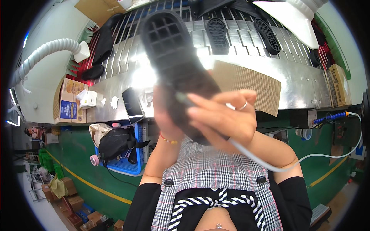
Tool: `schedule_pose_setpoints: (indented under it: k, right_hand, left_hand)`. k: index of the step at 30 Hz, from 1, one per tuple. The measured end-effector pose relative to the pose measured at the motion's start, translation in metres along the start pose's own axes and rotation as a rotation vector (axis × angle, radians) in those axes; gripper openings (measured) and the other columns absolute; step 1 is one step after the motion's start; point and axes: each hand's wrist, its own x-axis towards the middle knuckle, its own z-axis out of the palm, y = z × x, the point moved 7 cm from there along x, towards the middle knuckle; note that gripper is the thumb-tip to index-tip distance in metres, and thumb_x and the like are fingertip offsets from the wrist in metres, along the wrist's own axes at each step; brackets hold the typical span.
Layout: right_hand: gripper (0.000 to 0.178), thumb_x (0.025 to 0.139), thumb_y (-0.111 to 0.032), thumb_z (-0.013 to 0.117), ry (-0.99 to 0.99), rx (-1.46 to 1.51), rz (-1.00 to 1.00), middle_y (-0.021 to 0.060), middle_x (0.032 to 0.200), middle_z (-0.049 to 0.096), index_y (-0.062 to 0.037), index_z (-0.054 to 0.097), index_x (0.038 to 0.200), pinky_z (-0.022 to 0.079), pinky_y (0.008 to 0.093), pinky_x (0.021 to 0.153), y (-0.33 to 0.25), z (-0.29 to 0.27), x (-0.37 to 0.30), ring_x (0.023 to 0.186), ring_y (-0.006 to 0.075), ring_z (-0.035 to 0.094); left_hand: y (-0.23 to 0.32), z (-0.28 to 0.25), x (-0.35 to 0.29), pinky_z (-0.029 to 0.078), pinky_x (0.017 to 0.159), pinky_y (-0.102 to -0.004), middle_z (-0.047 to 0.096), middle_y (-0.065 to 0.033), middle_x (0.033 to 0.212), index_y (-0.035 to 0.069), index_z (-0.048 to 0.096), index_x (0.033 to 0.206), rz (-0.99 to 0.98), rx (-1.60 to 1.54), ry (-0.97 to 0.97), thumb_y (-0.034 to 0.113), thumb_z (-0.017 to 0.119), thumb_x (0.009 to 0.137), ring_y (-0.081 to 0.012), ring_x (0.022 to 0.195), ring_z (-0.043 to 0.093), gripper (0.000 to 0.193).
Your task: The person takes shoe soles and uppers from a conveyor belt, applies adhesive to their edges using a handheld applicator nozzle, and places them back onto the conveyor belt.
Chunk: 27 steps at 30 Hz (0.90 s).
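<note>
A black shoe sole (173,50) is held up close in front of me, its gridded inner side facing me. My left hand (162,115) grips the sole's lower end from behind; a bead bracelet sits on that wrist. My right hand (225,117), with a ring on one finger, is closed on a slim tool (182,97) whose tip rests against the sole. A white hose (269,166) runs from the tool down and off to the right. Both hands are blurred.
Behind the sole runs a slatted conveyor (200,36) carrying more black soles (217,34). A corrugated cardboard sheet (250,82) and a phone (133,102) lie on the steel ledge (304,86). A blue basket (129,163) with a black bag hangs below left.
</note>
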Motion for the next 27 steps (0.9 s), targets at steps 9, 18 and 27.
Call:
schedule_pose_setpoints:
  k: [9,18,27]
  right_hand:
    - [0.048,0.066,-0.003,0.084,-0.161,0.149,0.02,0.0082,0.118,0.075,-0.0123,0.071,0.111,0.035,0.0293,0.08,-0.003,0.009,-0.003,0.087,0.0144,0.064]
    - [0.03,0.066,-0.001,0.082,-0.09,0.452,0.046,0.0214,0.097,0.075,-0.0013,0.075,0.094,0.058,0.0284,0.065,0.001,0.008,-0.004,0.071,0.0241,0.073]
    - [0.027,0.068,0.003,0.081,-0.126,0.518,0.149,0.0224,0.1,0.075,0.0005,0.075,0.095,0.057,0.0304,0.062,0.004,0.006,-0.01,0.071,0.0264,0.073]
  left_hand:
    - [0.012,0.022,-0.001,0.037,0.115,-0.0558,0.04,-0.0242,0.154,0.006,0.028,0.157,0.018,-0.255,-0.203,0.061,0.025,0.103,-0.0425,0.139,0.044,0.078]
    - [0.015,0.014,0.0,0.037,0.111,-0.0674,0.037,-0.0268,0.155,0.015,0.031,0.158,-0.026,-0.213,-0.051,0.07,0.03,0.097,-0.0458,0.14,0.042,0.082]
    - [0.031,0.012,0.002,0.03,0.111,-0.0743,0.031,-0.0273,0.159,0.017,0.027,0.16,0.06,-0.222,-0.069,0.067,0.03,0.099,-0.0449,0.146,0.033,0.079]
